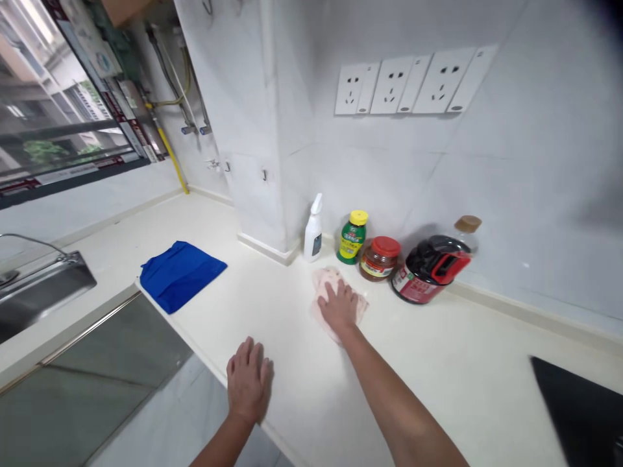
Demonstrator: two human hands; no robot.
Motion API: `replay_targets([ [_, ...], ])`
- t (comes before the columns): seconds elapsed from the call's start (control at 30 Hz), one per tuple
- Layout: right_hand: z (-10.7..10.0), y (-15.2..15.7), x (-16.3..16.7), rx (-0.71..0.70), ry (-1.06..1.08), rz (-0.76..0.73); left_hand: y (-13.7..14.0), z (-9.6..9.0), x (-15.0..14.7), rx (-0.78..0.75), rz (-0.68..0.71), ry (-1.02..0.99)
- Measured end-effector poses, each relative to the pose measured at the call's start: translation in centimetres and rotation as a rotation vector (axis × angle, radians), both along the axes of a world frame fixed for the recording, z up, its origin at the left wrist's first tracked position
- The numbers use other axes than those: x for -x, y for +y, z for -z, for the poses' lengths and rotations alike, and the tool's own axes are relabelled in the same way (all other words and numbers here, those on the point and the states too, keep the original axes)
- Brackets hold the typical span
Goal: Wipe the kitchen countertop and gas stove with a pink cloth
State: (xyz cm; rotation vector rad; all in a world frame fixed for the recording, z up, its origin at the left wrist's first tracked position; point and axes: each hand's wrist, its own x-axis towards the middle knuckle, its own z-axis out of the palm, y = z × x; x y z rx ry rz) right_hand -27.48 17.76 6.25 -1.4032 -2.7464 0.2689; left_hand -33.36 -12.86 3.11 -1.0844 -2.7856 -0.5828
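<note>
My right hand (339,307) presses a pale pink cloth (323,277) against the white countertop (292,389), its fingers spread over the fabric. Parts of the cloth show around the fingers and palm. At the counter's front edge rests my left hand (248,379), palm down with slightly bent fingers and nothing visible in it. Just beyond the cloth stand a white spray bottle (313,235), a green bottle with a yellow cap (351,241) and a red-lidded jar (379,259). To their right is a large dark bottle with a red handle (422,275).
A blue cloth (182,275) lies flat by the counter's inner corner. The metal sink (53,285) is at far left. A black panel (579,402) lies at right. A wall pillar (253,130) juts out behind the counter, with sockets (409,84) to its right.
</note>
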Motion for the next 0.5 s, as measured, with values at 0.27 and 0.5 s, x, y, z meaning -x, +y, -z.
replay_targets([
  [0.27,0.3,-16.1,3.1,0.100,0.201,-0.534,-0.3,0.5,-0.1,-0.108,-0.001,0.044],
  [0.5,0.0,-21.5,-1.7,0.172,0.229,-0.663,-1.7,-0.5,-0.6,-0.169,0.220,0.003],
])
